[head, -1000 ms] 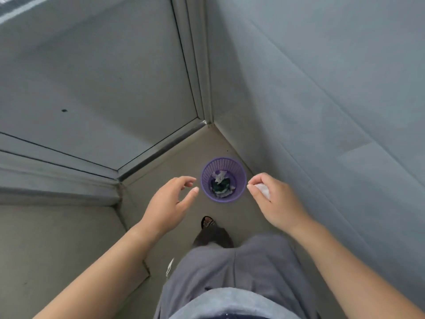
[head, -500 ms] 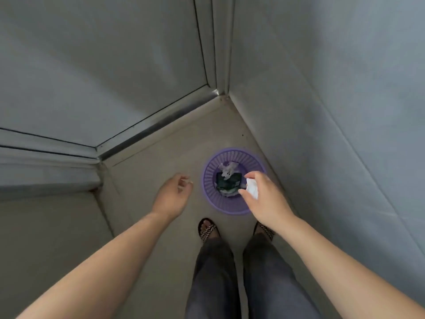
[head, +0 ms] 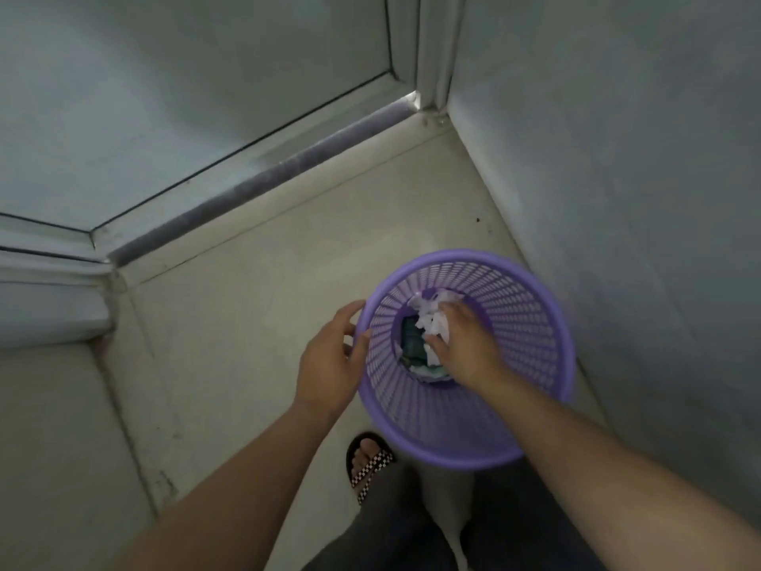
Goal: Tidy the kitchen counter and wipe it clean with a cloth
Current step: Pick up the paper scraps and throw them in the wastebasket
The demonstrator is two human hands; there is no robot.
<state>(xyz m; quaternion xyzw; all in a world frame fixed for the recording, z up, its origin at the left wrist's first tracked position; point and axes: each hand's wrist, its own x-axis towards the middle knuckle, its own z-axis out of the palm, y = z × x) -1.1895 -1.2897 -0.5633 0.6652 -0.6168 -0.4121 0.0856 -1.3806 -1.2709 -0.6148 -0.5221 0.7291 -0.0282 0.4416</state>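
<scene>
Purple mesh wastebasket (head: 535, 335) is seen standing on the floor beside the wall. The right hand (head: 465, 344) is reached down inside it, fingers loosely spread over crumpled white paper (head: 432, 319), nothing clearly pinched. The left hand (head: 329, 364) is laid against the basket's outer rim, fingers curled open.

Head view, steeply downward, close above floor (head: 255, 307)

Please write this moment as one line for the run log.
step: discard trash | right hand: inside purple basket, on white paper scraps | left hand: at basket rim | basket: on floor by wall
</scene>
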